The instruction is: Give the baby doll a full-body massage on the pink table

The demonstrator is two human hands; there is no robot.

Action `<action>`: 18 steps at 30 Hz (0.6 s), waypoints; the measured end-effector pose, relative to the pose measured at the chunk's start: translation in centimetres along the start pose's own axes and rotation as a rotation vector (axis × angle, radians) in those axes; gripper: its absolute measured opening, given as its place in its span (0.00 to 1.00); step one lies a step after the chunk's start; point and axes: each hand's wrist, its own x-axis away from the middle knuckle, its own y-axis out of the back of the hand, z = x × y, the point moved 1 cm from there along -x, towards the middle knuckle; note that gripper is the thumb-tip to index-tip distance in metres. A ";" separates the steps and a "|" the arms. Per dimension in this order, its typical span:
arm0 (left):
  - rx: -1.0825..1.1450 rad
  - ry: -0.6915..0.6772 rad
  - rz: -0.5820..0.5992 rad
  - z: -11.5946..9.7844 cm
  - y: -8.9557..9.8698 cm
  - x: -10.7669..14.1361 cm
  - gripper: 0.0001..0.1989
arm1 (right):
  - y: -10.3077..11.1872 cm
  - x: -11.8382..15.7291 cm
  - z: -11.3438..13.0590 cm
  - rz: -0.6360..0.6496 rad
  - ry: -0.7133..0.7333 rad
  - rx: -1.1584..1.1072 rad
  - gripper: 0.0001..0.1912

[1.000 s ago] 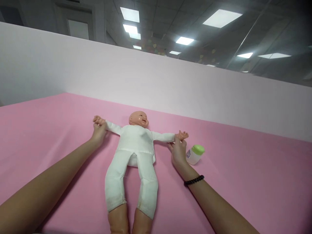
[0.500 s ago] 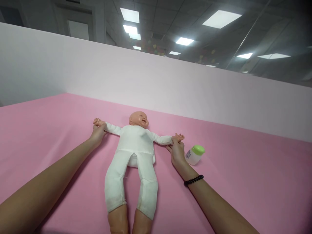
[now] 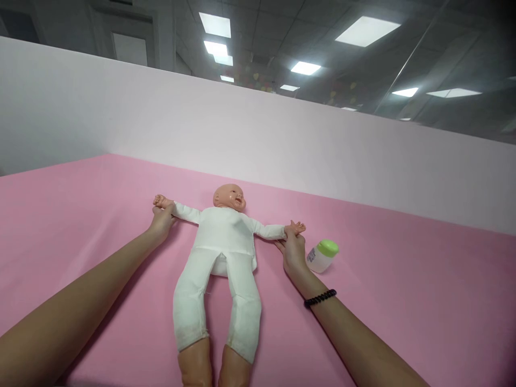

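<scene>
A baby doll (image 3: 226,231) with a white cloth body lies on its back, its head at the far end and its arms stretched out to both sides. My left hand (image 3: 162,223) is closed round the doll's wrist on the left. On the other side, my right hand (image 3: 294,251) grips the doll's other wrist, thumb on top and some fingers underneath. Just right of that hand stands a small translucent bottle (image 3: 321,258) with a green cap. The doll's feet run out of the lower edge of the view.
The pink sheet (image 3: 387,301) covers the surface under the doll. Behind it rises a white wall or panel (image 3: 258,134), with a glass pane above showing ceiling lights. A black coiled band (image 3: 320,298) circles my right wrist.
Both hands keep their hold on the doll's wrists. The doll's arms shift outward by a barely visible amount; the bottle stays put.
</scene>
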 end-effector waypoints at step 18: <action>-0.318 -0.500 0.329 -2.9 -1.7 3.9 0.16 | -1.1 3.3 1.9 0.423 0.655 0.250 0.24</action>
